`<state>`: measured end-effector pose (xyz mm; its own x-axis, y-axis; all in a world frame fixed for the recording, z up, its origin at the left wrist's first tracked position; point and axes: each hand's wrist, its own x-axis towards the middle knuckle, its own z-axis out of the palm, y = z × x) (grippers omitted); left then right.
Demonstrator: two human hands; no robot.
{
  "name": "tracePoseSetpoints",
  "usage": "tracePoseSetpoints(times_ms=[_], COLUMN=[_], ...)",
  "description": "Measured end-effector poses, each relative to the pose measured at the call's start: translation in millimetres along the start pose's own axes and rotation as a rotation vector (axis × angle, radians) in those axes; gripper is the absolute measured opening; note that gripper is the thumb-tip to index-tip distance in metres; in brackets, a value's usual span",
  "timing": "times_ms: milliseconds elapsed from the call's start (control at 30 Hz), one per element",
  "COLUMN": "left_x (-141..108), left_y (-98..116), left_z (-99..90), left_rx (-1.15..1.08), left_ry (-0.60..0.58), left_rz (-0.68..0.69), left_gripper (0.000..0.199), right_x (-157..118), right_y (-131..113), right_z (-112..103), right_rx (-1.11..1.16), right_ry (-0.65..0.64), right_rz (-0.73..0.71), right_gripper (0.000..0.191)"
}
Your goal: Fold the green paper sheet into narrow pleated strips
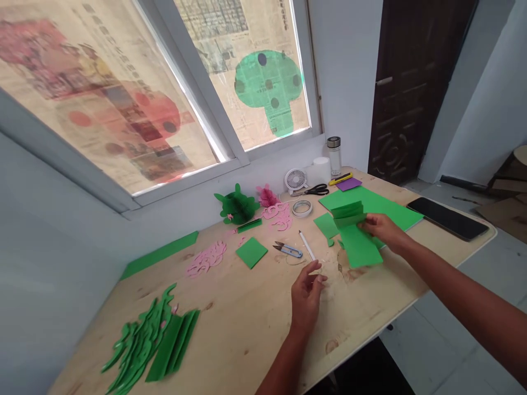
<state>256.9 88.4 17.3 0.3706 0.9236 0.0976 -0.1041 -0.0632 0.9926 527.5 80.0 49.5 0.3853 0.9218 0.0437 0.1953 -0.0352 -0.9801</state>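
Bare worktop (230, 323) lies open between the pleated green paper (173, 345) and the front edge. Toward the window, the thread snips (289, 250), white pen (307, 245) and tape roll (302, 208) stand in the way.

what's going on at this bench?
A person's right hand holds a partly folded green paper strip over the tabletop. The left hand is near the white pen, apparently holding nothing. Blue-handled snips lie by the pen. Pleated green paper and green cut pieces sit at the far left.
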Motion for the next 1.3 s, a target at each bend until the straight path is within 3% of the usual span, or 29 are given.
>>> tracePoseSetpoints(times_ms=[133,233,433,600,833,1067,1200,1300], left_x=[-3,-4,-4,-4,-7,-6,-4,-3], left_y=[-10,-10,-9,-6,-2,-2,-3,-3], left_z=[-0.3,-1.2,-1.7,-1.0,-2.5,-2.8,-4.1,-4.8], left_rx=[0.071,0.108,0.164,0.181,0.221,0.217,0.221,0.212], left_ry=[-0.023,-0.029,-0.041,-0.077,-0.087,-0.089,-0.079,-0.08], left_rz=[0.074,0.118,0.108,0.077,0.066,0.055,0.057,0.034], left_gripper=[0.034,0.029,0.024,0.022,0.02,0.023,0.024,0.024], right_x=[50,73,64,54,59,85,77,60], right_y=[10,18,32,30,20,8,0,8], right_z=[-21,-27,-30,-21,-10,-10,-11,-10], right_rx=[-0.119,-0.242,-0.527,-0.702,-0.872,-0.936,-0.994,-1.074], right_ry=[0.153,0.262,0.497,0.462,0.414,0.541,0.616,0.468], right_rz=[-0.07,-0.149,-0.259,-0.322,-0.304,-0.172,-0.259,-0.428], right_gripper=[0.032,0.037,0.054,0.045,0.034,0.046,0.063,0.062])
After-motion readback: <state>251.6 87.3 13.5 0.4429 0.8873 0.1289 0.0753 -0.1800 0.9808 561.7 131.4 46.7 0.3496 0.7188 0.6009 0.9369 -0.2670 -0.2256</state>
